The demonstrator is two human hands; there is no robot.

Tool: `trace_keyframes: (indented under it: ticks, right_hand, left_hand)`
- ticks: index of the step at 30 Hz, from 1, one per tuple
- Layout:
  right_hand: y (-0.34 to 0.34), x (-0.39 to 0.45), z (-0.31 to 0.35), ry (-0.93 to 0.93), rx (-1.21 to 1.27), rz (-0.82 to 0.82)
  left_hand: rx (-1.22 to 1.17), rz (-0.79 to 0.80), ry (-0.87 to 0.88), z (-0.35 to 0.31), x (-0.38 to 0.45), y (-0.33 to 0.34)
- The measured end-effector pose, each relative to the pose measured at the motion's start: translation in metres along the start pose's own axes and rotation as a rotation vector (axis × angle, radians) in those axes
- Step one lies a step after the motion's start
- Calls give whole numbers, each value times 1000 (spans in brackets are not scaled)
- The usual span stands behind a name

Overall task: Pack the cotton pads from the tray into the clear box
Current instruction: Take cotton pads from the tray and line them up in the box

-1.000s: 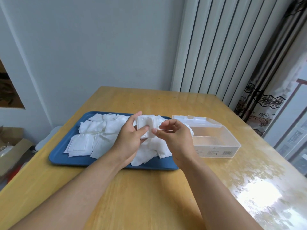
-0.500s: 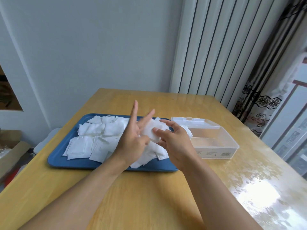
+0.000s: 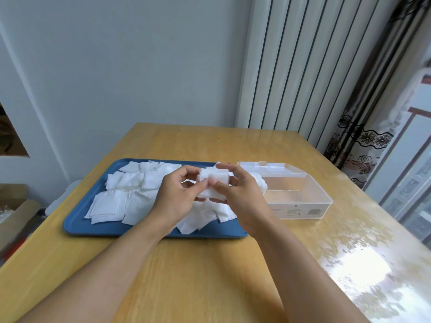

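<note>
Both hands, left hand (image 3: 177,194) and right hand (image 3: 235,194), pinch a pad stack (image 3: 213,183) above tray (image 3: 77,224). Step: squaring stack. Next: carry right into box (image 3: 300,206).

1. Clear box (image 3: 300,209), just right of the right hand (image 3: 240,199): a pale label on the front wall with a barcode and small print, too small and blurred to read.
2. No other text seen.
</note>
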State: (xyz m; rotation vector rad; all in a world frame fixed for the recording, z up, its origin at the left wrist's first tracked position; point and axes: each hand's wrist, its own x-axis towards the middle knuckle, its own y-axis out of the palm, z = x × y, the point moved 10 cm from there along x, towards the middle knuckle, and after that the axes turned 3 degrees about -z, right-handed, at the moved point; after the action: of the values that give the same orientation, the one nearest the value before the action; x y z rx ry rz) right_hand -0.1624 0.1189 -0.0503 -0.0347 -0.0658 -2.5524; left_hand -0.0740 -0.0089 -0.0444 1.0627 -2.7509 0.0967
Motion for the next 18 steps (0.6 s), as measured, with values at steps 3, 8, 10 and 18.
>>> trace_keyframes:
  ticks: [3,8,10,18]
  right_hand:
    - [-3,1,-5,56,-44,-17]
    - [-46,1,38,-110,-120,-232]
    - [-79,3,70,-205,-183,-338]
    - [-153,17,82,-81,-1051,-519]
  left_hand:
    - [-1,-18,-1,2,1,-2]
    - [-152,-74,-76,5,1,-7]
    - [-174,-89,-115,9,2,-10]
    - [-194,-62,-172,18,3,-7]
